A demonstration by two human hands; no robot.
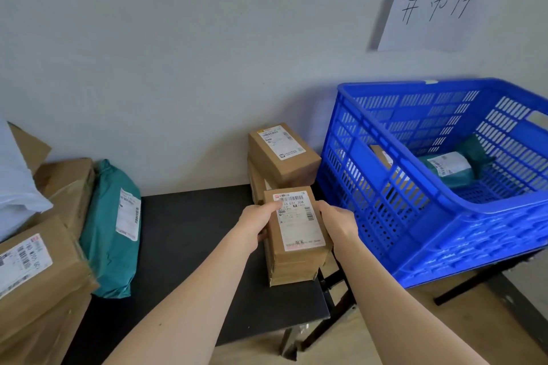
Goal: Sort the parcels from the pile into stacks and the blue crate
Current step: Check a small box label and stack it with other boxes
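Beside the blue crate (415,210), both hands, left hand (257,221) and right hand (338,224), clasp a stiff, seemingly light cardboard parcel (298,231) by its long sides atop a stack.

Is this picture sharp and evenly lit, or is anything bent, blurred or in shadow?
Head view: soft, even light, no glare; the sign casts a grey shadow leftwards on the wall; the wide lens bows the rim of the crate; small print on the box in the left hand and right hand is blurred.
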